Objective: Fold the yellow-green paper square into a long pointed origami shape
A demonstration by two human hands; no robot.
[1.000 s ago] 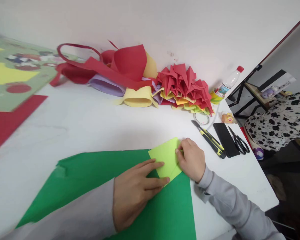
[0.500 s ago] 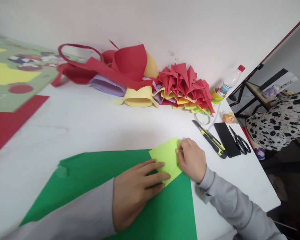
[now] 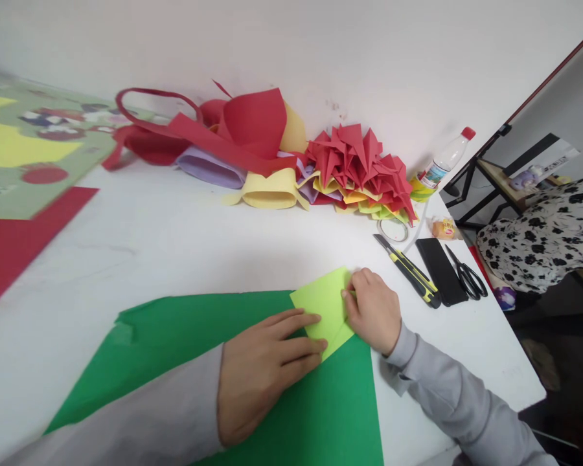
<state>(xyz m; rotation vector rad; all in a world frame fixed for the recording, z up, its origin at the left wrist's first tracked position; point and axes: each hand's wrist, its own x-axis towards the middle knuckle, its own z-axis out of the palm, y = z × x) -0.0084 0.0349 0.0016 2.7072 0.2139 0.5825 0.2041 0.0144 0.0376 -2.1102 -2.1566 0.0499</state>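
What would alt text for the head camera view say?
The left hand touches lime-green paper and the right hand pinches its edge, over a larger green sheet. Behind are red folded-paper pieces; at right, a utility knife and scissors.

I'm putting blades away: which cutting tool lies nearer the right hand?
The black and yellow utility knife. The black scissors lie farther from the right hand, beyond the flat black object.

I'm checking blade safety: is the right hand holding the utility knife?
No, the right hand is on the lime paper, and the utility knife lies apart on the table.
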